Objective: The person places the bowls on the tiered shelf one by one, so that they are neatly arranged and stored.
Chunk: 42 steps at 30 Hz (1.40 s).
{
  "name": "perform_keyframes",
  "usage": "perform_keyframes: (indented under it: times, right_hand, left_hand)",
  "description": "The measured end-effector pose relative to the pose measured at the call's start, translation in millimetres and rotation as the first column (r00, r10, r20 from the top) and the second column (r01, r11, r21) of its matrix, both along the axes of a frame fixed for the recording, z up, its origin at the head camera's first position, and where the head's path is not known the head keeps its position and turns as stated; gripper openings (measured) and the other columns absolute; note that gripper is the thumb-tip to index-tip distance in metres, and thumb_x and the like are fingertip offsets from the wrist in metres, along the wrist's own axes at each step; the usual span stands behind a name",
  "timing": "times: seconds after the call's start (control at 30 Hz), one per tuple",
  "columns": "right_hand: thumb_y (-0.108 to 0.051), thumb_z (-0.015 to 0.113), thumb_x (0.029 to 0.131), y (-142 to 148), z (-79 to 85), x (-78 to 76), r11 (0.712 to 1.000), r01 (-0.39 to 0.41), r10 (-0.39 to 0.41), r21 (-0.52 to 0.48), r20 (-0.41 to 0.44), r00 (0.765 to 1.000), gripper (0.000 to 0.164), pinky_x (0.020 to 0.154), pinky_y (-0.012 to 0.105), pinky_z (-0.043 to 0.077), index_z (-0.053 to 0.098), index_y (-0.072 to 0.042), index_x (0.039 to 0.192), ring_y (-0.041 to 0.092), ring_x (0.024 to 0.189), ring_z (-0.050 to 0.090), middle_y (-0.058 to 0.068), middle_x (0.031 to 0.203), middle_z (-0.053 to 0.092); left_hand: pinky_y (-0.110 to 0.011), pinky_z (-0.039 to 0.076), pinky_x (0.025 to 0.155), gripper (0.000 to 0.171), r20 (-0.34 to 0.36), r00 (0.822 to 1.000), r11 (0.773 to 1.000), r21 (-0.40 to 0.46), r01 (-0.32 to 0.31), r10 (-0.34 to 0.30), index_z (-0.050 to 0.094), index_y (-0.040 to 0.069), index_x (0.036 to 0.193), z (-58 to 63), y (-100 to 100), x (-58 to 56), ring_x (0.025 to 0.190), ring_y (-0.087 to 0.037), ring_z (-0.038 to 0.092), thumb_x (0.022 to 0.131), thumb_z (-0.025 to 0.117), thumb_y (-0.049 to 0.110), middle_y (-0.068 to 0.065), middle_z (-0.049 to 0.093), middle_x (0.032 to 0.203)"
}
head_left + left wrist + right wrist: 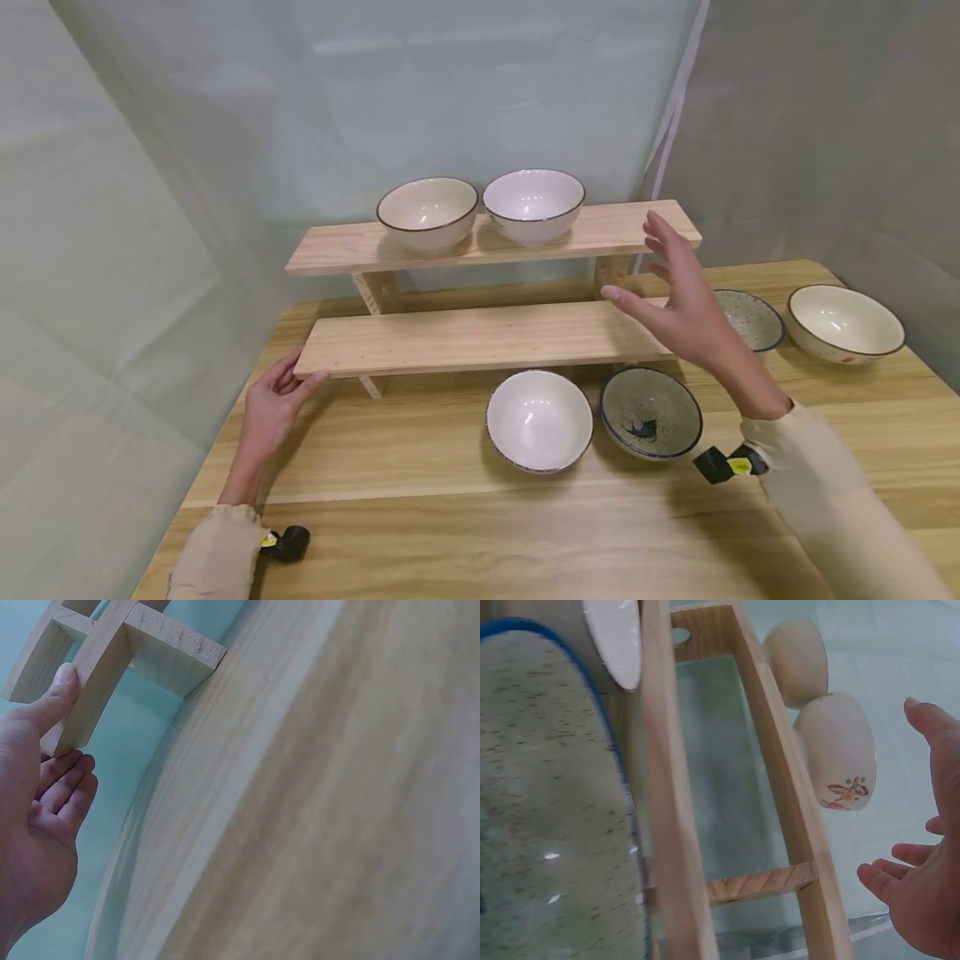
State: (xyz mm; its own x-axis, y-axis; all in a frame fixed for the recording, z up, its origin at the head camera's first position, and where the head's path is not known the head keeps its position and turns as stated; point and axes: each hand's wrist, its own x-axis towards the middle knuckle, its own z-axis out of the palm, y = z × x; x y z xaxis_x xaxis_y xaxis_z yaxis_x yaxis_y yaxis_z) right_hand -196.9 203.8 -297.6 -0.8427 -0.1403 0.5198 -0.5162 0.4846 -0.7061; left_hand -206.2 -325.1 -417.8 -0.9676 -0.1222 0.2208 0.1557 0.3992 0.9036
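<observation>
A two-tier wooden shelf (465,337) stands on the table. My left hand (270,411) grips the left end of its lower board, thumb on top and fingers underneath; the left wrist view shows this hand (41,802) at the board end. My right hand (684,304) is raised in front of the shelf's right end, fingers spread and holding nothing. On the upper board sit a cream bowl (427,208) with a dark rim and, beside it, a white bowl (533,200). The right wrist view shows a floral motif on one bowl (844,750).
In front of the shelf, a white bowl (538,421) and a grey speckled bowl (651,412) stand on the wooden table (390,533). Farther right are another speckled bowl (752,319), partly behind my right hand, and a cream bowl (846,323). Pale sheeting (480,92) hangs behind.
</observation>
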Motion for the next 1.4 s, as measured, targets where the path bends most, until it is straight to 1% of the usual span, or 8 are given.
perform_keyframes:
  times: [0.23, 0.33, 0.53, 0.63, 0.77, 1.17, 1.3, 1.4]
  right_hand:
    - [-0.004, 0.079, 0.091, 9.5, -18.8, 17.3, 0.999, -0.027, 0.028, 0.018, -0.018, 0.999, 0.096, 0.112, 0.063, 0.035, 0.02, -0.008, 0.165, 0.04, 0.147, 0.031, 0.023, 0.164, 0.027]
    - [-0.002, 0.081, 0.089, 13.5, -25.5, 23.6, 0.999, -0.029, 0.029, 0.014, -0.024, 0.999, 0.097, 0.112, 0.06, 0.037, 0.021, -0.01, 0.166, 0.04, 0.147, 0.032, 0.021, 0.163, 0.029]
    - [0.0, 0.081, 0.087, 21.5, -35.4, 35.2, 1.0, -0.025, 0.026, 0.011, -0.028, 0.999, 0.099, 0.11, 0.023, 0.038, 0.023, -0.016, 0.166, 0.039, 0.145, 0.035, 0.018, 0.162, 0.033]
    - [0.003, 0.082, 0.086, 25.7, -41.0, 41.1, 1.0, -0.026, 0.026, 0.014, -0.031, 0.999, 0.1, 0.106, 0.014, 0.036, 0.024, -0.015, 0.166, 0.041, 0.144, 0.035, 0.02, 0.161, 0.034]
    - [0.005, 0.082, 0.085, 31.1, -49.1, 48.9, 1.0, -0.013, 0.014, 0.023, -0.034, 0.999, 0.099, 0.105, 0.012, 0.037, 0.026, -0.011, 0.164, 0.044, 0.143, 0.036, 0.021, 0.16, 0.035]
    - [0.007, 0.081, 0.083, 45.1, -71.7, 67.5, 0.997, 0.061, -0.059, 0.05, -0.043, 0.997, 0.098, 0.104, 0.011, 0.037, 0.03, -0.016, 0.164, 0.045, 0.136, 0.042, 0.02, 0.159, 0.038]
    - [0.008, 0.081, 0.084, 46.4, -78.1, 73.3, 0.997, 0.067, -0.066, 0.038, -0.015, 0.998, 0.097, 0.104, 0.01, 0.037, 0.029, -0.013, 0.164, 0.047, 0.132, 0.043, 0.025, 0.157, 0.037]
    - [0.006, 0.08, 0.085, 47.3, -81.1, 77.7, 0.997, 0.065, -0.066, 0.036, 0.016, 0.998, 0.098, 0.104, 0.009, 0.036, 0.027, -0.016, 0.165, 0.047, 0.132, 0.043, 0.027, 0.155, 0.037]
  left_hand:
    - [-0.01, 0.049, 0.087, 0.067, -0.005, 1.0, 1.0, 0.005, -0.002, 0.002, 0.041, -0.006, 0.155, 0.8, 0.9, 0.1, 0.109, 0.01, 0.058, 0.101, 0.072, 0.019, -0.035, 0.049, 0.146]
    - [-0.01, 0.05, 0.086, 0.067, -0.004, 1.0, 1.0, 0.004, -0.003, 0.003, 0.041, -0.006, 0.155, 0.6, 1.2, 0.3, 0.108, 0.01, 0.058, 0.101, 0.072, 0.019, -0.035, 0.049, 0.146]
    - [-0.009, 0.049, 0.086, 0.067, -0.002, 1.0, 1.0, -0.009, 0.001, -0.001, 0.04, -0.006, 0.155, 0.2, 0.9, 0.8, 0.11, 0.009, 0.058, 0.101, 0.071, 0.02, -0.034, 0.049, 0.146]
    - [-0.009, 0.049, 0.086, 0.067, -0.003, 1.0, 1.0, -0.014, -0.001, 0.001, 0.041, -0.006, 0.155, 0.0, 0.5, 0.7, 0.11, 0.009, 0.058, 0.101, 0.071, 0.02, -0.034, 0.05, 0.146]
    - [-0.009, 0.049, 0.086, 0.067, -0.004, 1.0, 1.0, -0.017, -0.003, 0.003, 0.041, -0.006, 0.155, -0.3, 0.1, -0.2, 0.111, 0.008, 0.058, 0.101, 0.071, 0.02, -0.034, 0.049, 0.146]
    - [-0.009, 0.049, 0.087, 0.068, 0.013, 1.0, 1.0, -0.016, -0.008, 0.008, 0.04, -0.005, 0.156, 0.4, 0.1, -0.4, 0.115, 0.005, 0.058, 0.101, 0.071, 0.022, -0.032, 0.048, 0.147]
    - [-0.009, 0.048, 0.087, 0.069, 0.022, 1.0, 1.0, -0.021, -0.01, 0.01, 0.039, -0.004, 0.156, 1.3, 0.0, 0.4, 0.118, 0.002, 0.058, 0.101, 0.071, 0.022, -0.032, 0.047, 0.149]
    - [-0.008, 0.048, 0.087, 0.069, 0.028, 1.0, 1.0, -0.024, -0.013, 0.014, 0.039, -0.004, 0.157, 1.5, 0.2, 0.8, 0.119, 0.001, 0.058, 0.101, 0.071, 0.023, -0.031, 0.047, 0.149]
